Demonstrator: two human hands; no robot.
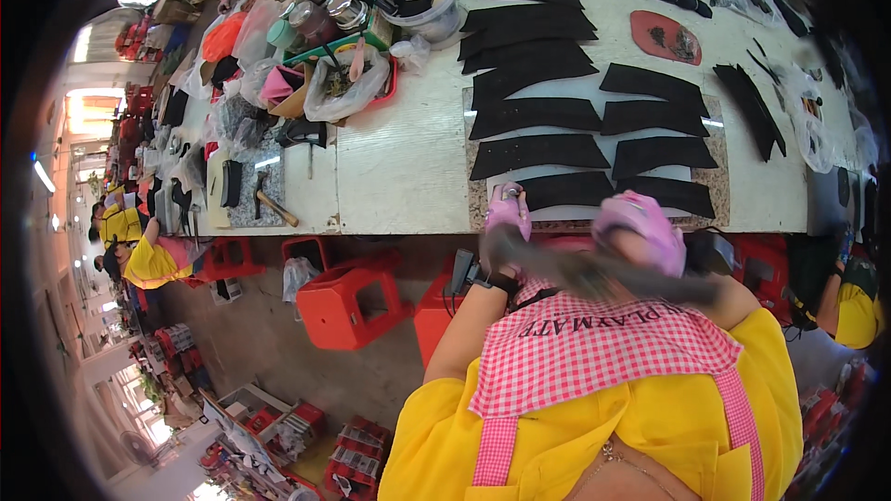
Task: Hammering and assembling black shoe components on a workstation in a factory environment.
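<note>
A dark, curved strip-like piece (594, 271), blurred by motion, stretches across the front of my apron below the table edge. My left hand (507, 213), in a pink glove, is closed at the strip's left end, and a small shiny bit shows by its fingertips. My right hand (642, 230), also gloved in pink, is over the strip's middle; motion smears its fingers. Just beyond both hands lies a flat black curved piece (566, 190), with another black piece (665, 197) to its right. Several more such pieces (536, 119) lie in two columns behind them.
A red tray (665, 37) with small dark bits stands farther back. Loose black strips (750, 109) lie to the right. A hammer (276, 208) rests on a stone slab at the left. Containers and bags (345, 83) crowd the back left. Red stools (345, 304) stand beside me.
</note>
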